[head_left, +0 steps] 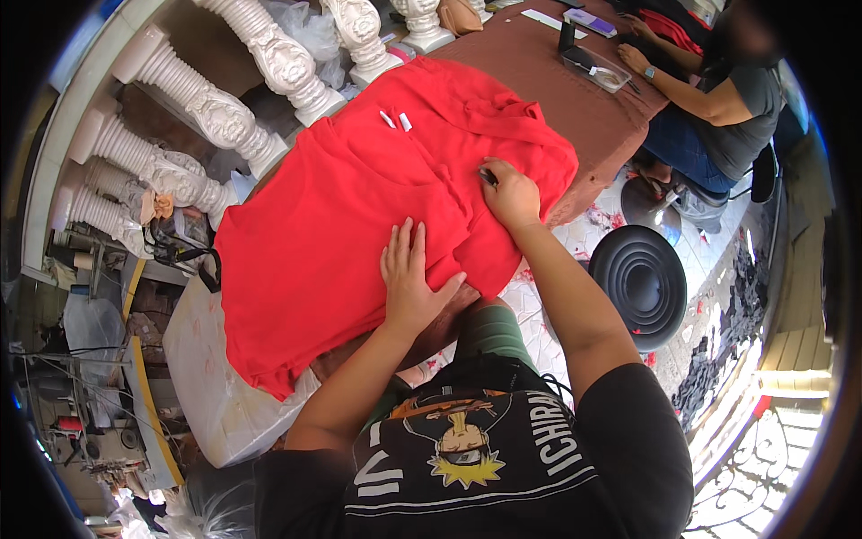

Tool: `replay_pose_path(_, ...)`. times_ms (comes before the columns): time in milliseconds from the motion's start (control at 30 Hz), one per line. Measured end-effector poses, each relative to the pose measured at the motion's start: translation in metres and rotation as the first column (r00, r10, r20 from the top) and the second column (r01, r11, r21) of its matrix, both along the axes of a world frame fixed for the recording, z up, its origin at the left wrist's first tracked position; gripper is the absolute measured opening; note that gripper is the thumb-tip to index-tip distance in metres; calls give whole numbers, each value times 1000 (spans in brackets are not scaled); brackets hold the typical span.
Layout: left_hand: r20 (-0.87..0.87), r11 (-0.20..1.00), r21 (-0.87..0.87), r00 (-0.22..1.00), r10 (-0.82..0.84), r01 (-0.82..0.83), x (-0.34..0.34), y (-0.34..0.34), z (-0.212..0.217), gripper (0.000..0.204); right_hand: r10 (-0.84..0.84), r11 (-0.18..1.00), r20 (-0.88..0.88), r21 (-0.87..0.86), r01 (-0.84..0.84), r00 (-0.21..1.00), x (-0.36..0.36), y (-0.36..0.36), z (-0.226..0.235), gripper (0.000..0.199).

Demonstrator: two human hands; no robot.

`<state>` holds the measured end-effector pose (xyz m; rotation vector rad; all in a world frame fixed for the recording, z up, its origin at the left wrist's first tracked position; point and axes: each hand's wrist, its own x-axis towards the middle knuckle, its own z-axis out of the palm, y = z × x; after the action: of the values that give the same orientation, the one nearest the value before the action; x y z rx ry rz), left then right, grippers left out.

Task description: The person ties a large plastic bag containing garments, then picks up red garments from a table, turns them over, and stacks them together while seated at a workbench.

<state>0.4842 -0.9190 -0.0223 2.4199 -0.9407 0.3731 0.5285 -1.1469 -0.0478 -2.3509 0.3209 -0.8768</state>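
A red garment (332, 225) lies spread over the near end of a table under a brown cloth, with its left part reaching over a pale, plastic-wrapped block. My left hand (409, 286) rests flat on its near edge, fingers spread and thumb out to the right. Farther to the right, my right hand (514, 196) is closed around a small dark tool (488, 177); only its tip shows, so I cannot tell its kind. That hand rests on the fabric. Two small white tags (404, 121) show near the garment's far side.
Ornate white balusters (215, 108) line the left and far side. At the far right of the brown cloth (530, 76), a seated person (732, 108) works near a clear tray (610, 79). A round black stool (639, 287) stands right of me. Fabric scraps litter the floor.
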Motion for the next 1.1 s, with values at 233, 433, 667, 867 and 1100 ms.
replay_pose_path(233, -229, 962, -266, 973, 7, -69, 34, -3, 15, 44, 14, 1000, -27, -3, -14, 1000, 1, 3, 2, 24)
replay_pose_path(433, -512, 666, -697, 835, -202, -267, 69, 29, 71, 26, -1, 1000, -27, 6, 1, 1000, -3, -2, 2, 24)
replay_pose_path(667, -386, 931, -343, 884, -263, 127, 56, 58, 95, 44, 35, 999, -39, 9, -35, 999, 5, 13, 1, 22)
replay_pose_path(867, -56, -67, -996, 998, 36, -53, 144, 172, 288, 63, 11, 999, -29, -45, -12, 1000, 2, -3, 5, 22)
replay_pose_path(1100, 121, -182, -974, 989, 90, 136, 106, 223, 350, 4, 10, 994, -4, -105, -11, 1000, 6, 3, 2, 20)
